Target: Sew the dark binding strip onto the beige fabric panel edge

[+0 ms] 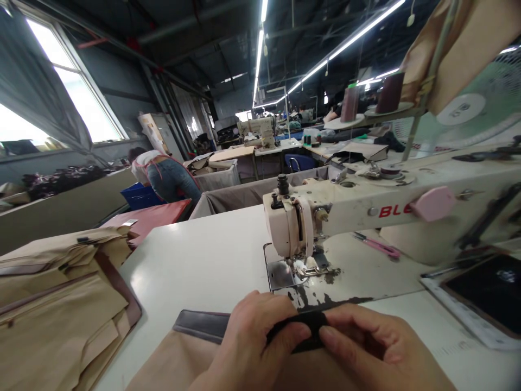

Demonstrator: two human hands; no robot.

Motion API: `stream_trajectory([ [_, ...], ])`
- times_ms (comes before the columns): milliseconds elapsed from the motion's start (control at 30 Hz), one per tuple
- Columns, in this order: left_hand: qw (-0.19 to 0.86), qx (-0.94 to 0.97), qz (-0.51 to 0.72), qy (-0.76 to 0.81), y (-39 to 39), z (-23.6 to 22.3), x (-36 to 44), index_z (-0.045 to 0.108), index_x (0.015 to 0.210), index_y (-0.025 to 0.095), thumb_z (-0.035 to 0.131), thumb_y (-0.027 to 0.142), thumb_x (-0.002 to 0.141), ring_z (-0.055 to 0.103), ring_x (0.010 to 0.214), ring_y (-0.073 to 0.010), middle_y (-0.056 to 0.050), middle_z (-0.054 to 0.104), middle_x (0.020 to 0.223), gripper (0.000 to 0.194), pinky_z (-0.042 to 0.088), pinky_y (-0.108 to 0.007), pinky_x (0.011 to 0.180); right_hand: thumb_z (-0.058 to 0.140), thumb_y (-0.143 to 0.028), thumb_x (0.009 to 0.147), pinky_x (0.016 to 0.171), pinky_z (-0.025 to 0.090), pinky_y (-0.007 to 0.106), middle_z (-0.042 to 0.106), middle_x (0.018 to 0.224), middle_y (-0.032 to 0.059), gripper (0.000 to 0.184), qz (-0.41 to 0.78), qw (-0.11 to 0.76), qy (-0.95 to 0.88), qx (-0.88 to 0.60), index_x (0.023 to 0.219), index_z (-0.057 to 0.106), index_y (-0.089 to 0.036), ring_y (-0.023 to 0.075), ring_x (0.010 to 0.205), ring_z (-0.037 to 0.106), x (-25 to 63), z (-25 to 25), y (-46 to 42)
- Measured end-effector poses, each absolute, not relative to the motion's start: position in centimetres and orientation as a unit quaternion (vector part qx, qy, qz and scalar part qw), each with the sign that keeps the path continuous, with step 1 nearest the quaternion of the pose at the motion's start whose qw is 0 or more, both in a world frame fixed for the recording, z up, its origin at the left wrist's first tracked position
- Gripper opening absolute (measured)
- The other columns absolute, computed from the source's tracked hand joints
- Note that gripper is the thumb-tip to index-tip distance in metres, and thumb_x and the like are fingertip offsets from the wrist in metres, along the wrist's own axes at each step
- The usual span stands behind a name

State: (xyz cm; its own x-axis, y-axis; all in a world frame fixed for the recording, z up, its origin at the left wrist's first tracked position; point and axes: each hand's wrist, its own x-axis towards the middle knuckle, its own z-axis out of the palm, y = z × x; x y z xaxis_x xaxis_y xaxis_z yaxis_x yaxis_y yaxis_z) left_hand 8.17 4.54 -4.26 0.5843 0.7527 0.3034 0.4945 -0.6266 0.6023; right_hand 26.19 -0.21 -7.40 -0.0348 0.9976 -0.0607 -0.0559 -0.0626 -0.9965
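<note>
Both hands pinch the dark edging of a tan fabric piece (175,358) on the white table, just in front of the sewing machine (293,222). My left hand (256,336) grips a black strip (313,326) between thumb and fingers. From the right, my right hand (370,342) closes thumb and fingertips on the same strip, close to the left thumb. A smooth dark band (201,324) runs along the fabric's edge to the left. The lower part of the fabric is out of frame. Behind the hands, the metal needle plate (281,275) lies below the presser foot.
Stacked tan fabric pieces (93,309) lie at the left. Pink-handled snips (378,245) rest under the machine arm, with a dark-screened device (488,288) at the right. Thread cones (349,103) stand above. A person (163,174) bends over beyond the table.
</note>
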Motion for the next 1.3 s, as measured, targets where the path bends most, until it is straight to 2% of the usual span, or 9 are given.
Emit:
stream_trajectory([
  [167,0.222,0.868,0.26,0.359,4.5,-4.0,8.0,0.041,0.061,0.018,0.048,0.036,0.09,0.042,0.055,-0.0105,0.004,0.045,0.058,0.035,0.028,-0.024,0.055,0.066,-0.043,0.079,0.077,0.051,0.027,0.073,0.095,0.002,0.022,0.556,0.445,-0.519,-0.473,0.093,0.072,-0.027,0.0222,0.085,0.066,26.9,-7.4,0.1],
  [533,0.221,0.857,0.228,0.405,3.7,-2.6,7.9,0.05,0.071,0.02,0.056,0.027,0.084,0.048,0.063,-0.0122,0.004,0.054,0.067,0.016,0.033,-0.024,0.06,0.07,-0.04,0.075,0.061,0.052,0.025,0.074,0.083,0.0025,0.02,0.536,0.495,-0.48,-0.486,0.085,0.074,-0.023,0.0206,0.073,0.068,25.9,-6.7,-0.4],
  [700,0.301,0.816,0.25,0.425,3.8,-2.7,7.9,0.05,0.067,0.019,0.056,0.026,0.084,0.044,0.061,-0.0108,0.004,0.049,0.064,0.019,0.031,-0.021,0.055,0.065,-0.045,0.078,0.065,0.054,0.027,0.073,0.082,0.0029,0.025,0.532,0.484,-0.5,-0.483,0.088,0.072,-0.023,0.0211,0.072,0.067,25.9,-7.2,-0.3],
  [800,0.409,0.767,0.264,0.418,4.4,-2.8,7.9,0.051,0.066,0.018,0.056,0.026,0.083,0.043,0.063,-0.0105,0.004,0.046,0.063,0.02,0.03,-0.021,0.055,0.053,-0.042,0.088,0.069,0.056,0.026,0.072,0.091,0.0022,0.025,0.399,0.469,-0.589,-0.523,0.104,0.066,-0.027,0.0198,0.078,0.068,27.0,-8.7,-0.3],
  [900,0.502,0.732,0.261,0.379,5.8,-3.2,8.1,0.05,0.063,0.016,0.055,0.026,0.081,0.039,0.061,-0.0098,0.004,0.043,0.061,0.022,0.029,-0.021,0.056,0.053,-0.029,0.09,0.08,0.055,0.024,0.067,0.11,0.0007,0.027,0.098,0.502,-0.714,-0.478,0.115,0.059,-0.035,0.0188,0.093,0.066,29.1,-10.6,0.0],
  [967,0.526,0.722,0.257,0.369,6.9,-4.0,8.5,0.051,0.064,0.015,0.056,0.026,0.081,0.039,0.061,-0.0098,0.004,0.043,0.06,0.021,0.029,-0.021,0.056,0.048,-0.027,0.094,0.092,0.049,0.025,0.065,0.117,-0.0001,0.03,-0.019,0.459,-0.79,-0.407,0.122,0.057,-0.036,0.018,0.101,0.064,30.5,-11.4,0.7],
  [1067,0.456,0.762,0.22,0.403,8.9,-6.0,9.3,0.052,0.065,0.016,0.055,0.024,0.08,0.042,0.062,-0.0102,0.004,0.044,0.061,0.018,0.032,-0.02,0.057,0.035,-0.019,0.099,0.098,0.045,0.024,0.067,0.114,0.0024,0.035,-0.042,0.358,-0.889,-0.283,0.127,0.054,-0.024,0.0165,0.103,0.063,31.6,-11.3,2.8],
  [1167,0.31,0.811,0.169,0.467,11.0,-8.4,10.3,0.053,0.062,0.017,0.056,0.021,0.077,0.045,0.061,-0.0113,0.004,0.049,0.06,0.015,0.033,-0.022,0.059,0.028,-0.012,0.099,0.089,0.053,0.027,0.071,0.1,0.0105,0.038,-0.034,0.307,-0.919,-0.245,0.11,0.064,-0.011,0.0184,0.094,0.066,31.2,-11.3,5.6],
  [1300,0.257,0.805,0.138,0.517,13.2,-10.5,11.1,0.06,0.065,0.019,0.057,0.021,0.073,0.052,0.062,-0.0147,0.001,0.058,0.065,0.009,0.036,-0.024,0.059,0.022,-0.016,0.1,0.08,0.058,0.033,0.071,0.087,0.0122,0.047,-0.009,0.286,-0.919,-0.271,0.092,0.068,-0.01,0.0205,0.084,0.068,30.2,-12.3,8.4],
])
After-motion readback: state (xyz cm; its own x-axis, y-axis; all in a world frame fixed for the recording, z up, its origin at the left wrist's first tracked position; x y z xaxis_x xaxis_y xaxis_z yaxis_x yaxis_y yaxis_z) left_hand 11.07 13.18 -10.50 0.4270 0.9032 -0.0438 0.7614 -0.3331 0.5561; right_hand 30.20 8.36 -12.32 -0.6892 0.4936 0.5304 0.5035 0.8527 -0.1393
